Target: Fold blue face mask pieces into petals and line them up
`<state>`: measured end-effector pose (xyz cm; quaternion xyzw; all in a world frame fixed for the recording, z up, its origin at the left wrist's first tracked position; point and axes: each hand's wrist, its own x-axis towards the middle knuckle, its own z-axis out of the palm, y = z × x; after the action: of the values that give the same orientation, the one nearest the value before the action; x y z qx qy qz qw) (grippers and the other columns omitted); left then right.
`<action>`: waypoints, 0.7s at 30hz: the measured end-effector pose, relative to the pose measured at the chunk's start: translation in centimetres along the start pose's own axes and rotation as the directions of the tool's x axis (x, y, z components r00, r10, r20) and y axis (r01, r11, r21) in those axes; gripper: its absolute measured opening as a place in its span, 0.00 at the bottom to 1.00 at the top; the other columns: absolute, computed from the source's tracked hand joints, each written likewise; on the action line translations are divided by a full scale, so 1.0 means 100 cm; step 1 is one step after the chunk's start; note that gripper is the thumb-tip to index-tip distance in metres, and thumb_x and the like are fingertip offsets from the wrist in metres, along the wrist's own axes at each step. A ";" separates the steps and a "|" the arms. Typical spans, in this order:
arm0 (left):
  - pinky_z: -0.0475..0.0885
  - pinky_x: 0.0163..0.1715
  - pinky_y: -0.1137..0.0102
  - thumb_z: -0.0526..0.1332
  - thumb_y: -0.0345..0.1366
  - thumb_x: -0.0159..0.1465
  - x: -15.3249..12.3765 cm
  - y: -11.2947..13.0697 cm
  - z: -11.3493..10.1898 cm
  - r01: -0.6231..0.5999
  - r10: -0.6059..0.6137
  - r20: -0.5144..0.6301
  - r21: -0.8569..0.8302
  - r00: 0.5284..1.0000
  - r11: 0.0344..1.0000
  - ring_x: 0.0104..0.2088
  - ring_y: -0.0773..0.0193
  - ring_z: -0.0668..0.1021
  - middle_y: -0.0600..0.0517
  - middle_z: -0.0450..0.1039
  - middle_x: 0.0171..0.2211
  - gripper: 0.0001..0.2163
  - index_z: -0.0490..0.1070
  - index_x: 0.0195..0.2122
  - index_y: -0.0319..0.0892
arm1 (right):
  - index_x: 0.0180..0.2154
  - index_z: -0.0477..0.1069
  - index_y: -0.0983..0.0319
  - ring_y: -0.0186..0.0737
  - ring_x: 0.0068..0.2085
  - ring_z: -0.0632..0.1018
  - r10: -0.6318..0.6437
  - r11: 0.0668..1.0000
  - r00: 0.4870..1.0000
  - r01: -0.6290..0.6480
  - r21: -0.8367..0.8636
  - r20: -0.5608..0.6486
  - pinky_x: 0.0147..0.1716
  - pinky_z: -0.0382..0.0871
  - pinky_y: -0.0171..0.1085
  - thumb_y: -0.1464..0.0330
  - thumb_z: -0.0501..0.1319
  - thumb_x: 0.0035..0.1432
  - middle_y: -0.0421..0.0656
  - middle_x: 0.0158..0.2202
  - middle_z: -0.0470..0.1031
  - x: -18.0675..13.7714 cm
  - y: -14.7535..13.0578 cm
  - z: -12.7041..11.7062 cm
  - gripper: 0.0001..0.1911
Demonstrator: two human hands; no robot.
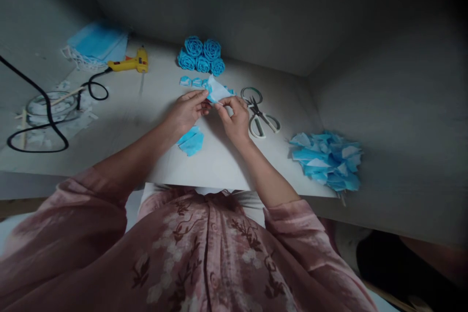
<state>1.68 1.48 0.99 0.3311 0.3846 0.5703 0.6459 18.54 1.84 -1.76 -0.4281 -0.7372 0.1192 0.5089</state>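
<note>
My left hand [188, 109] and my right hand [236, 119] meet over the middle of the white table [146, 122], both pinching one small piece of light blue fabric [217, 91] whose pale flap sticks up past my fingers. A small stack of blue cut pieces [191, 140] lies on the table just under my left wrist. A short row of small blue folded bits [193, 81] sits beyond my fingers.
Several blue fabric roses [202, 54] stand at the back. Scissors [260, 117] lie right of my right hand. A heap of blue scraps [329, 160] sits at the right edge. At back left lie a yellow glue gun [129, 64], black cord [44, 122] and stacked blue masks [95, 43].
</note>
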 end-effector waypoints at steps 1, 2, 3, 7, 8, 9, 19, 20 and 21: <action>0.72 0.33 0.72 0.74 0.39 0.65 0.000 0.000 0.000 -0.003 0.003 0.004 0.007 1.000 1.000 0.29 0.68 0.79 0.53 0.77 0.29 0.11 0.74 0.35 0.40 | 0.35 0.75 0.56 0.44 0.41 0.81 0.010 1.000 1.000 -0.010 0.012 -0.003 0.61 0.70 0.49 0.44 0.57 0.71 0.40 0.35 0.82 0.000 -0.001 -0.001 0.24; 0.72 0.33 0.72 0.75 0.39 0.64 0.000 0.001 0.000 -0.006 0.006 0.010 0.012 1.000 1.000 0.29 0.68 0.79 0.53 0.77 0.29 0.12 0.74 0.34 0.40 | 0.35 0.74 0.56 0.44 0.42 0.81 0.022 0.999 1.000 -0.022 0.029 -0.006 0.59 0.71 0.48 0.44 0.58 0.71 0.41 0.35 0.82 0.001 -0.001 -0.001 0.24; 0.72 0.33 0.72 0.75 0.40 0.64 0.000 0.001 0.000 -0.010 0.009 0.015 0.015 1.000 1.000 0.29 0.68 0.79 0.53 0.77 0.29 0.12 0.74 0.34 0.40 | 0.35 0.74 0.56 0.44 0.41 0.81 0.037 0.998 0.999 -0.036 0.052 -0.007 0.55 0.72 0.46 0.44 0.58 0.70 0.41 0.35 0.82 0.001 -0.001 -0.002 0.24; 0.72 0.34 0.72 0.75 0.39 0.64 -0.001 0.001 0.000 -0.022 0.022 0.015 0.013 1.000 1.000 0.29 0.68 0.79 0.53 0.77 0.29 0.12 0.74 0.34 0.40 | 0.34 0.73 0.57 0.41 0.39 0.80 0.122 0.981 0.993 -0.121 0.149 0.000 0.46 0.75 0.41 0.44 0.60 0.69 0.40 0.34 0.81 0.002 -0.001 -0.003 0.24; 0.72 0.34 0.72 0.75 0.39 0.63 -0.001 0.001 0.001 -0.022 0.022 0.016 0.011 1.000 1.000 0.29 0.68 0.79 0.53 0.77 0.29 0.12 0.74 0.34 0.40 | 0.34 0.73 0.57 0.40 0.39 0.80 0.143 0.975 0.990 -0.141 0.172 0.000 0.45 0.75 0.40 0.45 0.61 0.68 0.40 0.34 0.81 0.002 0.000 -0.003 0.23; 0.72 0.34 0.72 0.75 0.38 0.63 -0.001 0.001 0.001 -0.020 0.020 0.017 0.008 1.000 1.000 0.30 0.68 0.79 0.53 0.77 0.29 0.12 0.74 0.34 0.40 | 0.34 0.73 0.57 0.40 0.39 0.80 0.158 0.969 0.987 -0.155 0.192 0.001 0.45 0.76 0.40 0.45 0.62 0.67 0.40 0.34 0.80 0.002 0.002 -0.002 0.23; 0.71 0.30 0.71 0.73 0.38 0.66 0.001 -0.001 -0.001 -0.045 0.044 0.034 0.030 0.998 0.999 0.27 0.68 0.79 0.54 0.77 0.27 0.10 0.74 0.35 0.42 | 0.64 0.63 0.55 0.41 0.39 0.81 0.116 0.971 0.991 -0.126 0.205 0.060 0.49 0.80 0.46 0.51 0.63 0.70 0.39 0.37 0.77 -0.001 0.019 0.008 0.29; 0.70 0.28 0.71 0.73 0.39 0.66 0.001 -0.002 -0.002 -0.050 0.048 0.037 0.032 0.998 0.998 0.26 0.68 0.79 0.54 0.76 0.26 0.10 0.73 0.34 0.42 | 0.65 0.62 0.55 0.41 0.39 0.82 0.104 0.974 0.992 -0.115 0.194 0.066 0.50 0.80 0.47 0.51 0.63 0.70 0.39 0.38 0.78 -0.001 0.018 0.008 0.30; 0.70 0.27 0.71 0.72 0.39 0.67 0.002 -0.002 -0.002 -0.050 0.049 0.038 0.030 0.998 0.998 0.25 0.68 0.78 0.55 0.76 0.25 0.10 0.73 0.34 0.42 | 0.67 0.62 0.55 0.41 0.40 0.82 0.090 0.979 0.993 -0.103 0.178 0.078 0.51 0.80 0.47 0.51 0.63 0.71 0.40 0.40 0.79 -0.001 0.017 0.008 0.30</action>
<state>1.61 1.61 0.70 0.3612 0.3729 0.5738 0.6335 18.75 2.98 -3.25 -0.4106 -0.7190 0.2255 0.5134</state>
